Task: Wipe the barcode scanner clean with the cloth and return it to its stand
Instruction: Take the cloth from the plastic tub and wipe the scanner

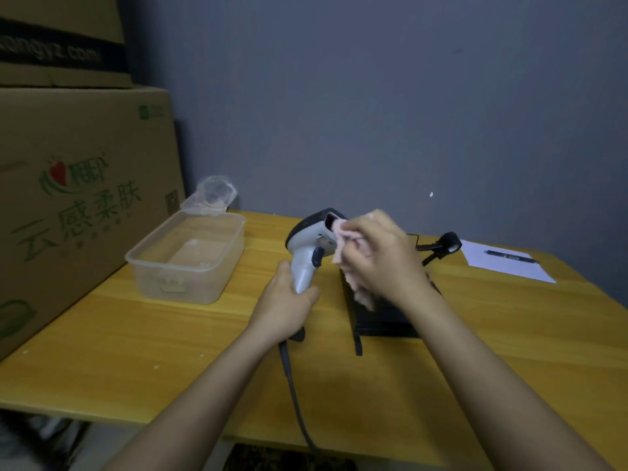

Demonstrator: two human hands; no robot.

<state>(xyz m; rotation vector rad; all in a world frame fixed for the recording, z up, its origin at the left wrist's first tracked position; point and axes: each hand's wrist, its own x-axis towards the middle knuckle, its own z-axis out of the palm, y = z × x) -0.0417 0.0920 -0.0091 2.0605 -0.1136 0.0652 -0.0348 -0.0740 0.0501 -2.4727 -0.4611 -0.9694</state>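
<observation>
left hand (284, 302) clamped on scanner (311, 244) handle | right hand (380, 256) fingers pinching cloth (346, 263) against scanner head

Right hand (380, 256) hides most of the stand (380, 317).

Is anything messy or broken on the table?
Nothing looks broken or spilled. The left hand holds the scanner by its handle while the right hand presses the pink cloth to its head. A crumpled plastic wrapper lies behind the clear tub, a little untidy.
</observation>
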